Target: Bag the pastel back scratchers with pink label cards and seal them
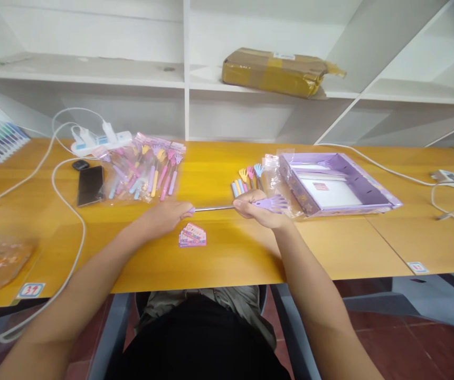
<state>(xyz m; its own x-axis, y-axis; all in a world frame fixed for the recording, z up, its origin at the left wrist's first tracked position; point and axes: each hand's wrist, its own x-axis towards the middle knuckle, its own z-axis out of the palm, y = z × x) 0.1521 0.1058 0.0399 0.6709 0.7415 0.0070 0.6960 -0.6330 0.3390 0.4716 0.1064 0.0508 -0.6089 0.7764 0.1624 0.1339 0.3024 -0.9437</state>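
1. Your left hand (171, 215) is closed on the handle end of a purple, hand-shaped back scratcher with a thin metal rod (215, 208), while your right hand (253, 207) is clamped around it near its clawed head.
2. You hold that scratcher nearly level over the table, its rod bare between your two fists and its purple claw pointing to your right.
3. Facing you is white compartmented shelving (186, 100), behind the tabletop.
4. Before you spreads a yellow-orange wooden table (235, 269).
5. On your right sits an open, shallow purple cardboard tray (296, 189), with clear plastic wrapping beside its left wall.
6. Up on a shelf ahead of you rests a brown cardboard parcel bound with yellowish tape (266, 71).
7. To your left lie clear-bagged, multicoloured back scratchers (153, 171), near a black rectangular phone (91, 186).
8. Just beyond your right hand is a small group of loose scratchers with yellow, pink and blue heads (258, 170).
9. Nearest you, below the rod, lie overlapping pink-and-purple printed cards (193, 236).
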